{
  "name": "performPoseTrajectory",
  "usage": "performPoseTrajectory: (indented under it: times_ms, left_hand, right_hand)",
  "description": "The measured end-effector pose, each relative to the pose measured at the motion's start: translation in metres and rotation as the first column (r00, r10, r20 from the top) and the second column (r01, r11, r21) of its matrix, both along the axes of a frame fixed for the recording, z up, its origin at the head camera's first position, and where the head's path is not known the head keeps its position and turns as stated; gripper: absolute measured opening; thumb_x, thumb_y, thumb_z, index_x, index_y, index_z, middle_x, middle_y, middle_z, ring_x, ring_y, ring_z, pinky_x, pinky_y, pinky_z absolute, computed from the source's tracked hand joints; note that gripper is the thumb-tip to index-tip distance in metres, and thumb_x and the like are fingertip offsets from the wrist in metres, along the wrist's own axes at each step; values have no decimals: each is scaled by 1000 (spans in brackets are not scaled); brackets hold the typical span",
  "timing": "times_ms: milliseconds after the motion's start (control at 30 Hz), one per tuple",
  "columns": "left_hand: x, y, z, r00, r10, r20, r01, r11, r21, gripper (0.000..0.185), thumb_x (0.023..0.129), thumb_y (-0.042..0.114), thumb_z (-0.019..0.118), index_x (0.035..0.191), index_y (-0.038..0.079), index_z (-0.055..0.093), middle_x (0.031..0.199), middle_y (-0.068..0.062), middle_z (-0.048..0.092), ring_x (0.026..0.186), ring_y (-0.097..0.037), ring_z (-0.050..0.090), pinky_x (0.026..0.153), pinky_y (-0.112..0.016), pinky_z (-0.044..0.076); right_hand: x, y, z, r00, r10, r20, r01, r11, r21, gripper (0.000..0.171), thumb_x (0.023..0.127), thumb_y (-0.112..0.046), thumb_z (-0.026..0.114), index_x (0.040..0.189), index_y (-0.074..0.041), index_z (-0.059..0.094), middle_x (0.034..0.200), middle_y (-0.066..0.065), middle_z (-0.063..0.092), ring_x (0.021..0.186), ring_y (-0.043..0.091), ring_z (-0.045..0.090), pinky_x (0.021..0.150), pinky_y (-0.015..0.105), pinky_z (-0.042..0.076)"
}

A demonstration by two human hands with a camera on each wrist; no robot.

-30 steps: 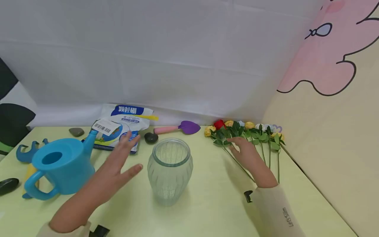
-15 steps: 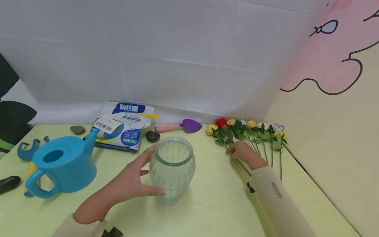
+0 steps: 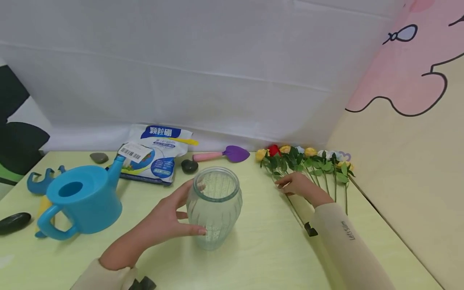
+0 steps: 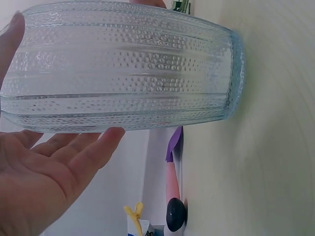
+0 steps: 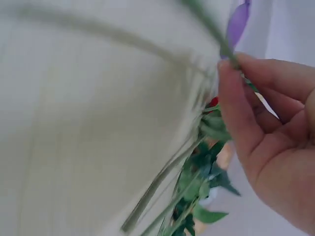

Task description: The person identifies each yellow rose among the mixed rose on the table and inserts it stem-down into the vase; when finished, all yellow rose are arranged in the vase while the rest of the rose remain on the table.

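On the table, left fingers (image 3: 188,201) cup the vase (image 3: 214,207) (right fingers (image 3: 286,184) pinch a stem (image 3: 295,207)).

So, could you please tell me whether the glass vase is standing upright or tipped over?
Upright: the glass vase stands on the table, mouth upward, steadied by the left hand.
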State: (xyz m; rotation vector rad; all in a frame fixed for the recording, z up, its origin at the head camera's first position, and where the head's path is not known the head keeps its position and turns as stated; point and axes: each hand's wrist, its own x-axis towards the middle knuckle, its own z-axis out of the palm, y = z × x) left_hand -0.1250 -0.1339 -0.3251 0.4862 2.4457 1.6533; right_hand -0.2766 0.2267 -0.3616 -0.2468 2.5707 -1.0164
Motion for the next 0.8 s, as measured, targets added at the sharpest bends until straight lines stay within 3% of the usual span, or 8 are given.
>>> performPoseTrajectory:
  times_ms: [67,200,433,567,700,800]
  left_hand:
    - [0,0,0,1000,-2,3,2,1000,-3,103,61,31,87,143,31,26,144,-7,36,131,-37,30,83,-41,52]
    - [-1,-1,-1,1000,-4,5,4,1000,-7,103,61,31,87,143,31,26,144,-6,36,131,-36,30,83,-41,52]
    - [-1,-1,-1,1000,-1,6,1,1000,6,103,61,31,87,144,32,26,144,-6,36,132,-36,30,82,-39,53]
    - [-2,-1,0,1000,1,20,-1,1000,12,103,61,30,87,144,32,26,145,-6,35,132,-36,29,83,-39,52]
    - [-1,0,1,1000,3,31,-3,1000,13,103,60,30,87,143,33,26,145,-5,35,132,-35,29,84,-39,52]
    - [-1,-1,1,999,3,36,-3,1000,17,104,61,30,87,143,33,25,145,-5,35,132,-35,30,84,-39,52]
  right_hand:
    - [2,-5,6,999,-19,33,23,992,-125,37,88,-2,60,125,1,56,118,17,59,94,24,62,79,35,54]
    - [5,-25,32,999,9,42,5,942,-335,41,90,-5,58,130,-1,51,127,16,53,97,22,61,82,36,53]
    - [12,-78,109,993,114,-1,-95,819,-566,42,92,-1,54,133,2,47,128,14,52,85,14,60,68,25,54]
    - [16,-109,149,990,136,-48,-135,755,-641,40,90,1,55,130,1,50,123,13,55,82,17,60,65,25,53]
    - [19,-139,171,982,152,-110,-187,737,-650,38,90,-1,57,128,0,53,121,11,56,84,19,59,67,29,53]
    - [24,-157,176,978,147,-148,-208,734,-647,37,89,-1,59,126,-1,55,119,9,58,87,20,60,70,31,53]
